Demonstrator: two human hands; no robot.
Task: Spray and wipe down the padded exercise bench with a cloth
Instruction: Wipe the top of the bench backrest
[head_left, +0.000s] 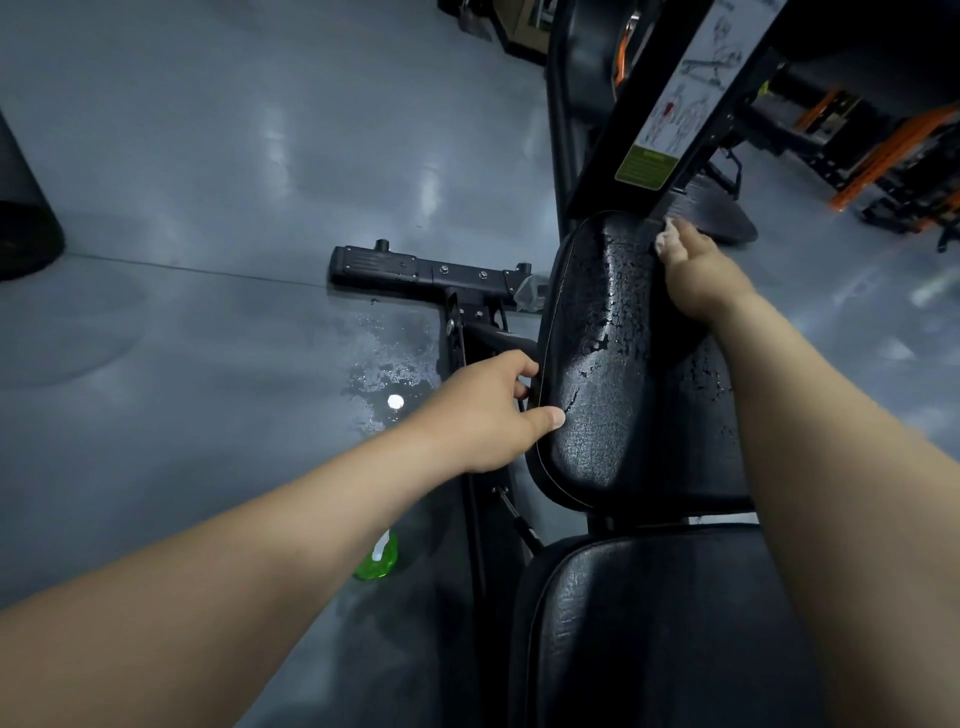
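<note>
The black padded bench has a worn, cracked far pad (602, 364) and a near pad (649, 623) below it. My left hand (493, 410) grips the far pad's left edge, thumb on top and fingers curled under the rim. My right hand (698, 275) lies at that pad's far right end and holds a pale cloth (667, 239) against it; only a small bit of cloth shows past the fingers. A green spray bottle (378, 558) stands on the floor left of the bench, partly hidden by my left forearm.
A wet patch (387, 364) glistens on the grey floor beside the bench's black base bar (415, 270). A black upright with an instruction sticker (675, 104) rises beyond the pad. Orange and black gym racks (883, 150) stand at far right.
</note>
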